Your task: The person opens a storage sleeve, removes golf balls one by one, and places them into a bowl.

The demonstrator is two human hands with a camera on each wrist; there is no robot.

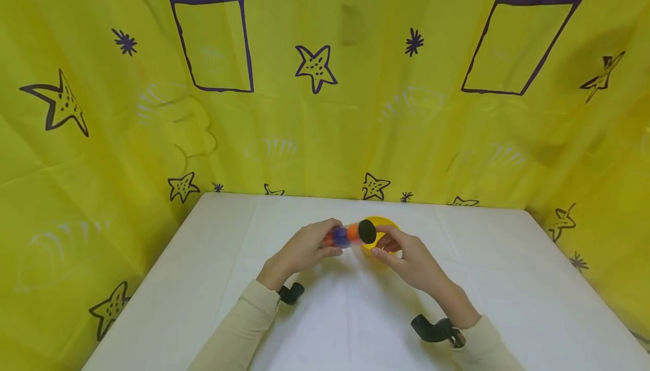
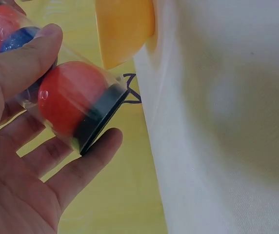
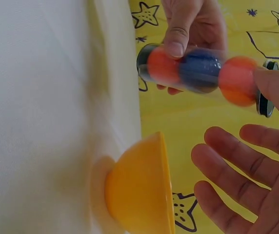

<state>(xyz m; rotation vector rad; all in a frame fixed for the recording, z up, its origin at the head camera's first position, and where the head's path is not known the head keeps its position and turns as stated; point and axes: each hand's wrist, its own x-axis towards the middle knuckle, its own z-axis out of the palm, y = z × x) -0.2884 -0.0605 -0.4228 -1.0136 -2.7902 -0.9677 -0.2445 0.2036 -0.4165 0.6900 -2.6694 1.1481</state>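
Note:
My left hand (image 1: 308, 245) grips a clear tube (image 3: 212, 73) with dark end caps, its thumb lying across the side. Two orange-red balls and a blue ball (image 3: 199, 70) sit in a row inside the tube. The tube is held tilted above the table. At its right end is a dark cap (image 1: 367, 232). My right hand (image 1: 410, 256) is beside that cap; in the right wrist view one digit overlaps the cap's edge, while the other fingers (image 3: 227, 161) extend loosely, apart from the tube. A yellow bowl (image 3: 139, 187) stands upright on the table below, partly hidden by the right hand in the head view.
A white cloth covers the table (image 1: 325, 314). Behind and at both sides hangs a yellow curtain (image 1: 355, 128) with dark star and rectangle drawings. Black wrist mounts (image 1: 431, 328) stick out at both cuffs.

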